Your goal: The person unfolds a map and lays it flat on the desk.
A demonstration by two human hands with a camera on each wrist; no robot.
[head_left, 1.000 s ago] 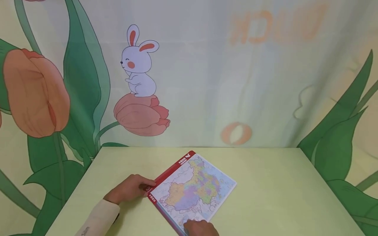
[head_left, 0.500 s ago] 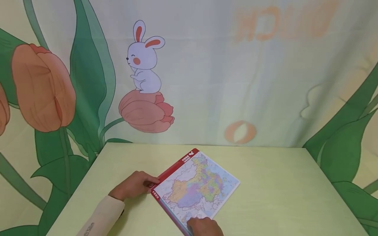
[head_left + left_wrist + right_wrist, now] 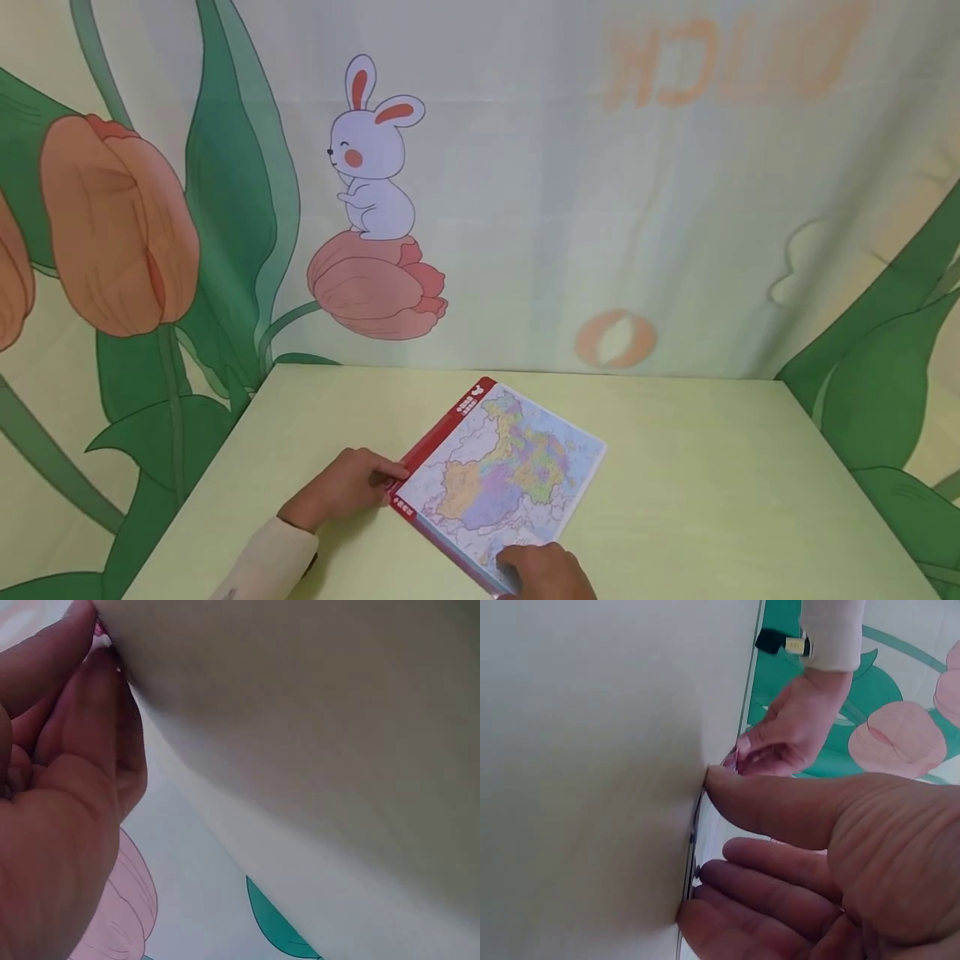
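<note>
A flat printed map of China [image 3: 495, 492], in several pastel colours with a red band along its upper left side, lies slanted on the table in the head view. My left hand [image 3: 337, 487] pinches its left corner, thumb over the red band. At the lower corner, my right hand [image 3: 551, 571] holds the map with bent fingers; the lower part of this hand is cut off by the frame. A blue and red strip shows along the lower left side. From the right wrist, the thumb [image 3: 757, 806] and fingertips meet the map's thin edge, seen nearly side-on.
The pale yellow-green table [image 3: 697, 475] extends around the map. Behind it hangs a curtain [image 3: 510, 208] printed with tulips, leaves and a white rabbit. A pale sleeve [image 3: 270, 558] covers the left forearm.
The map has turned slightly, and its lower corner has come a little to the right with my right hand. My left hand keeps its pinch. The head view has shifted slightly.
</note>
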